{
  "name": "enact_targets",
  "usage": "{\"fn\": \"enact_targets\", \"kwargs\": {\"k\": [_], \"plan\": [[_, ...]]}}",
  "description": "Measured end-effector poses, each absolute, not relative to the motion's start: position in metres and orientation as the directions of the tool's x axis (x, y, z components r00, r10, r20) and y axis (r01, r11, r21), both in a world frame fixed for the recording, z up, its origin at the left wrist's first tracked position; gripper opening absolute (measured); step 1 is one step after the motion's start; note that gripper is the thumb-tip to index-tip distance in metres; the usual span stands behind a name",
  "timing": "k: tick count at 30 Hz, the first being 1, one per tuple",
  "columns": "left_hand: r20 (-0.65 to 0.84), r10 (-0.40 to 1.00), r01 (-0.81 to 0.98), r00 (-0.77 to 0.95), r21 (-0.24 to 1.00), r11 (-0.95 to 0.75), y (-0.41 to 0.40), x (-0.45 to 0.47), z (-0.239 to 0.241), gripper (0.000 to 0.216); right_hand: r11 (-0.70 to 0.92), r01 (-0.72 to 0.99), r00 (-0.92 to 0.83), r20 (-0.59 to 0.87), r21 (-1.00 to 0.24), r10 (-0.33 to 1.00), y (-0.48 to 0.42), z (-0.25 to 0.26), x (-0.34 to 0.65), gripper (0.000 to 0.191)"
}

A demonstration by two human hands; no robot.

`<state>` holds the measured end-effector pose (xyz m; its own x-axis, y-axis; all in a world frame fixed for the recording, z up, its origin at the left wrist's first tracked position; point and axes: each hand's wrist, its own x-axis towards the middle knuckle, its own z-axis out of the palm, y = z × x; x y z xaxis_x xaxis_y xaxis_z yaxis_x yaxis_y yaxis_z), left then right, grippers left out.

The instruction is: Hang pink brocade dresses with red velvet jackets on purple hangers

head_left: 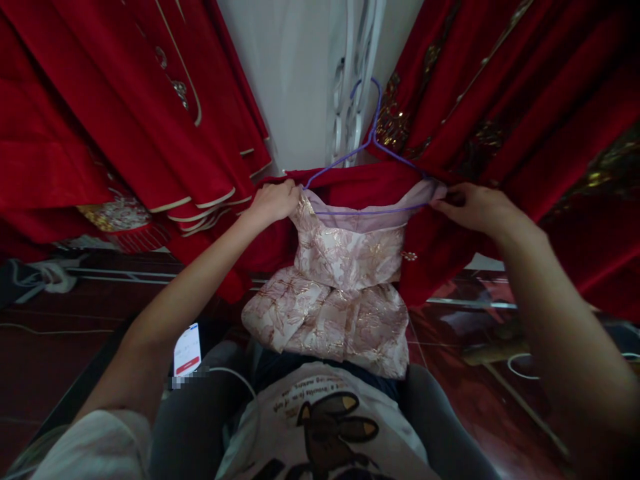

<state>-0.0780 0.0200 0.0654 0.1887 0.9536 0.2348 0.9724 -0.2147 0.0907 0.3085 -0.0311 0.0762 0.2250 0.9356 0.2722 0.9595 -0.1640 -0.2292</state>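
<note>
A pale pink dress (350, 260) with gold brocade hangs on a thin purple hanger (343, 160), its puffed skirt resting over my lap. The hanger's hook is up by the white scrolled metalwork. My left hand (277, 202) pinches the dress's left shoulder, fingers closed on the cloth at the hanger's end. At the opposite shoulder my right hand (470, 205) grips the lilac-lined edge between thumb and fingers. Between the hands the neckline is spread wide, with the hanger's lower bar crossing it. Red cloth (360, 183) lies directly behind the dress.
Red garments with gold and silver trim (185, 93) hang on the left, and more red cloth with sequins (480, 100) hangs on the right. White metalwork (350, 87) stands between them. A lit phone (187, 350) with a white cable is by my left thigh. The floor (450, 387) is dark red tile.
</note>
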Motion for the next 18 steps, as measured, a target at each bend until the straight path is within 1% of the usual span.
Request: {"fn": "enact_targets", "kwargs": {"k": [2,4,5,6,8,9,11,13,14,16,18], "plan": [[0.226,0.948,0.952,0.223,0.158,-0.261,0.035,-0.087,0.062,0.046,-0.115,0.921,0.185,0.156,-0.373,0.97,-0.029,0.074,0.313,0.04],[0.255,0.929,0.923,0.268,0.21,-0.324,0.047,-0.094,0.057,0.044,0.007,0.842,0.08,0.138,-0.54,0.987,-0.027,0.07,0.316,0.039],[0.282,0.918,0.903,0.279,0.247,-0.351,0.051,-0.096,0.054,0.043,0.048,0.805,0.051,0.149,-0.592,0.987,-0.026,0.067,0.317,0.042],[0.314,0.907,0.88,0.279,0.294,-0.373,0.053,-0.098,0.051,0.043,0.074,0.785,0.046,0.177,-0.615,0.983,-0.025,0.063,0.317,0.047],[0.369,0.89,0.831,0.266,0.381,-0.406,0.053,-0.099,0.046,0.039,0.108,0.801,0.067,0.268,-0.589,0.961,-0.02,0.054,0.317,0.052],[0.394,0.883,0.816,0.257,0.401,-0.416,0.051,-0.099,0.043,0.036,0.127,0.82,0.067,0.313,-0.558,0.947,-0.017,0.05,0.316,0.055],[0.449,0.855,0.815,0.259,0.374,-0.443,0.047,-0.097,0.039,0.028,0.159,0.86,0.03,0.36,-0.485,0.932,-0.009,0.041,0.313,0.064],[0.504,0.823,0.821,0.264,0.33,-0.466,0.044,-0.094,0.036,0.024,0.147,0.894,0.003,0.334,-0.424,0.943,0.002,0.033,0.308,0.075],[0.521,0.814,0.816,0.257,0.334,-0.471,0.042,-0.092,0.035,0.025,0.118,0.907,0.017,0.315,-0.404,0.949,0.008,0.029,0.306,0.08],[0.525,0.818,0.791,0.234,0.387,-0.474,0.042,-0.09,0.034,0.026,0.059,0.927,0.077,0.341,-0.371,0.937,0.02,0.024,0.302,0.084],[0.512,0.832,0.757,0.211,0.452,-0.471,0.045,-0.09,0.033,0.027,0.081,0.94,0.082,0.452,-0.331,0.888,0.03,0.023,0.302,0.082]]}}
